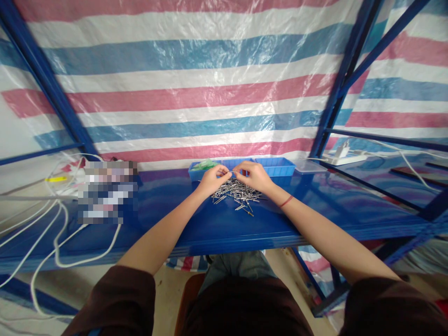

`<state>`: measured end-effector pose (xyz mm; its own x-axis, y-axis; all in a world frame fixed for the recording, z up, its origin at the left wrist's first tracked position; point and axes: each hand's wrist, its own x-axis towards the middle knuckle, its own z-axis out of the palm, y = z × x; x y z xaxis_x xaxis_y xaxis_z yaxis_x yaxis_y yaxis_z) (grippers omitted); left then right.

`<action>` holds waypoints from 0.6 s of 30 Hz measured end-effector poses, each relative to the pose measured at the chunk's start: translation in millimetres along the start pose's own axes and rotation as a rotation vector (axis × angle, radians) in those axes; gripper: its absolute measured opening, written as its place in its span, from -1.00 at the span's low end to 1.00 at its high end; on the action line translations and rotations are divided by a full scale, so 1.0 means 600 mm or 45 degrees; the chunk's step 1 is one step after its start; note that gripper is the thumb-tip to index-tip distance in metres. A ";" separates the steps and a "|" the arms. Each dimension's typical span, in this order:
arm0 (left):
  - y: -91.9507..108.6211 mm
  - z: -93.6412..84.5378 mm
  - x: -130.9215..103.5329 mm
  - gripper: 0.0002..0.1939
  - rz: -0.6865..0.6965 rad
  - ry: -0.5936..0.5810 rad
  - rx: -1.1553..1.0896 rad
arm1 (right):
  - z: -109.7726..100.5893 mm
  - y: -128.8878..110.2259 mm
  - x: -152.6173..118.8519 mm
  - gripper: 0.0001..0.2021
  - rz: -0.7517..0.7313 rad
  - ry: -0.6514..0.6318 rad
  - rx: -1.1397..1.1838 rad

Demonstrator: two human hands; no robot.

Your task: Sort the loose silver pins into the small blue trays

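A glossy blue counter point(217, 228) set in a blue steel rack frame point(336, 98) fills the view, backed by a red, white and blue striped tarpaulin point(196, 70), with white cables point(52, 233) looping over its left end. The left hand point(212, 178) and right hand point(255, 175) meet above a heap of small metal pins point(237, 192) at the counter's middle, fingers pinched closed on one thin pin point(232, 172) held between them. Just behind stands a shallow blue tray point(276, 166), with a white power strip point(345, 157) off to the right.
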<state>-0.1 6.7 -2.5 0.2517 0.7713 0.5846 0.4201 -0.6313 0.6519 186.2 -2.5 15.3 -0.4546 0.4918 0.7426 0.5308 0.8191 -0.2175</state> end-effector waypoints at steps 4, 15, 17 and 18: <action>0.002 0.002 -0.002 -0.73 -0.026 0.064 0.076 | 0.007 0.018 0.003 -0.77 0.150 -0.014 -0.068; 0.024 -0.016 -0.012 -0.81 0.250 -0.455 0.483 | 0.002 0.088 0.001 -0.60 0.636 0.070 -0.539; 0.023 -0.018 -0.012 -0.81 0.272 -0.534 0.534 | -0.001 0.082 -0.001 -0.57 0.586 0.082 -0.513; 0.022 -0.018 -0.012 -0.79 0.280 -0.563 0.548 | -0.001 0.078 -0.001 -0.58 0.561 0.082 -0.498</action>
<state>-5.9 -7.8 7.1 0.6678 0.6464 0.3690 0.6060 -0.7601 0.2347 211.6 35.3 5.3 -0.0937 0.7322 0.6746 0.8895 0.3659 -0.2736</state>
